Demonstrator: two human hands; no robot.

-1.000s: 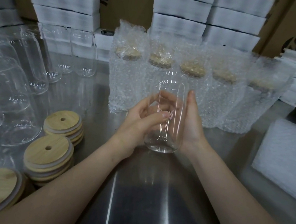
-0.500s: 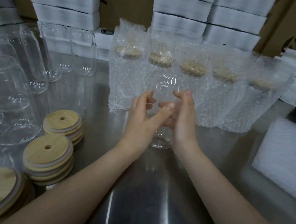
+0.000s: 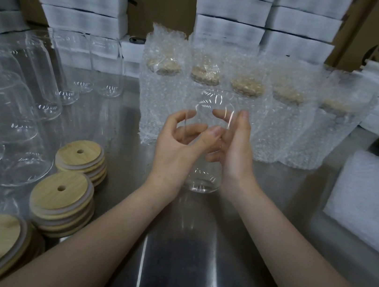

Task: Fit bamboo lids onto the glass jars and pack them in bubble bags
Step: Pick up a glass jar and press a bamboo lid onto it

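So both hands are wrapped on one clear lidless glass jar [image 3: 202, 182], which is upright over the middle of the shiny steel table [image 3: 189, 266]. The left hand [image 3: 175, 151] curls round it from the left with the thumb across the front, and the right hand [image 3: 235, 160] cups the other side, fingers showing through the glass. Can't tell if the base actually touches the table. My worry: the glass is slick and grabbing a lid means one hand lets go, so a one-handed hold could slip or tip it. The stacks of round bamboo lids with straw holes [image 3: 60, 194] sit off to the left, just beside a crowd of bare glass jars [image 3: 34, 86] that'd be easy to clip on the reach. Right behind stands a row of bubble-bagged, lidded jars [image 3: 285, 123], so pushing forward would bump those. White foam sheets [image 3: 370, 207] lie on the right.
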